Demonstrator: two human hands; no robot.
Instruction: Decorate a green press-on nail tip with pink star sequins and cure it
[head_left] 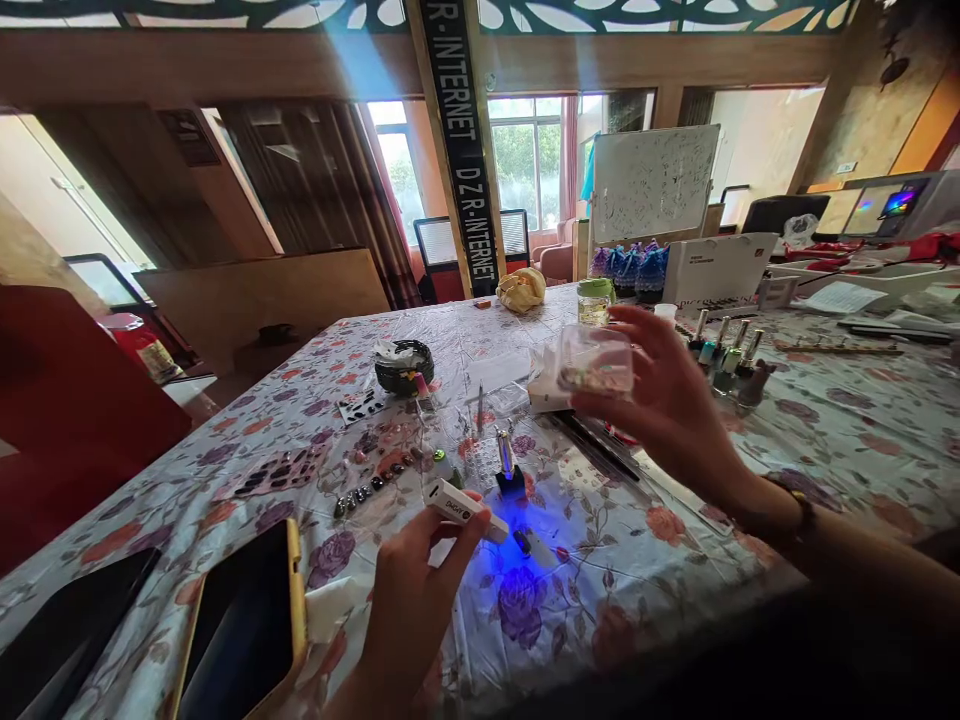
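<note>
My left hand (415, 600) grips a small white UV lamp (463, 508), held low over the floral tablecloth (675, 560). The lamp throws a blue glow (517, 560) onto the cloth, where a small dark nail tip (523, 543) lies. Just behind the glow stands a black holder with a metal tool (508, 468). My right hand (671, 405) is raised above the table, fingers around a small clear plastic box (596, 362) with small pieces inside.
A phone in a yellow case (244, 625) and a dark tablet (71, 630) lie at the near left. Sheets of nail tips (281, 470), a black bowl (404, 366), polish bottles (724, 350), a jar (595, 300) and a white box (716, 268) stand further back.
</note>
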